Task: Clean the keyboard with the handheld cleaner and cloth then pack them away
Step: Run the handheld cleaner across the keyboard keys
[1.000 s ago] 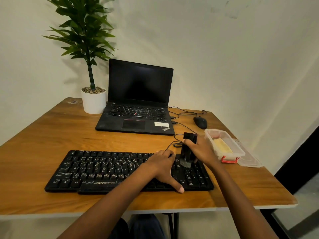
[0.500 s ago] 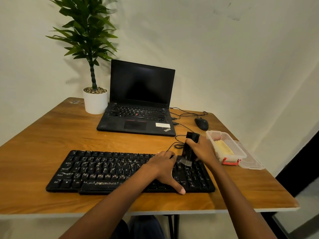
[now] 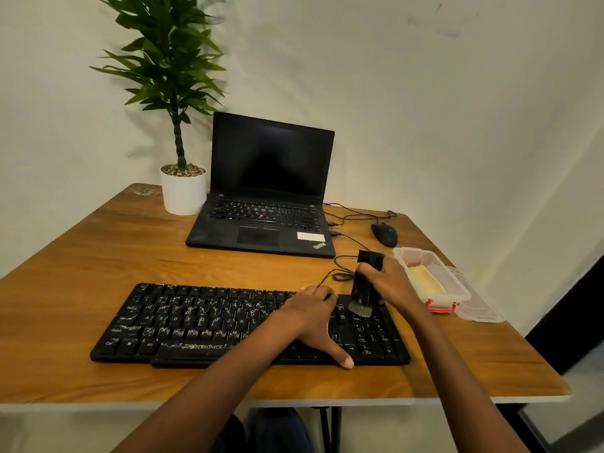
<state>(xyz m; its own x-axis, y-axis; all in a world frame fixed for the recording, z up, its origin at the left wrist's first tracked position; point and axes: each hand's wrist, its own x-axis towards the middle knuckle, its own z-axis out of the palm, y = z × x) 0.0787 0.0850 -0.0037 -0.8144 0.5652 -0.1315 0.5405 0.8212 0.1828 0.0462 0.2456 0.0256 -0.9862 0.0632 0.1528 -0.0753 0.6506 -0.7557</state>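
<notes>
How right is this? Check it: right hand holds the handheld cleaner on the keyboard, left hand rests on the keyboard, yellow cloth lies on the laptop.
One slip: the head view shows the yellow cloth in the clear container. Otherwise right: right hand holds the handheld cleaner on the keyboard, left hand rests on it.

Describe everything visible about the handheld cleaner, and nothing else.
The handheld cleaner is a small, black, boxy unit, apparently plastic, standing nearly upright and leaning slightly. Pale grey bristles at its lower end touch the keys at the right end of the keyboard. The right hand grips its body, leaving the top end exposed.
</notes>
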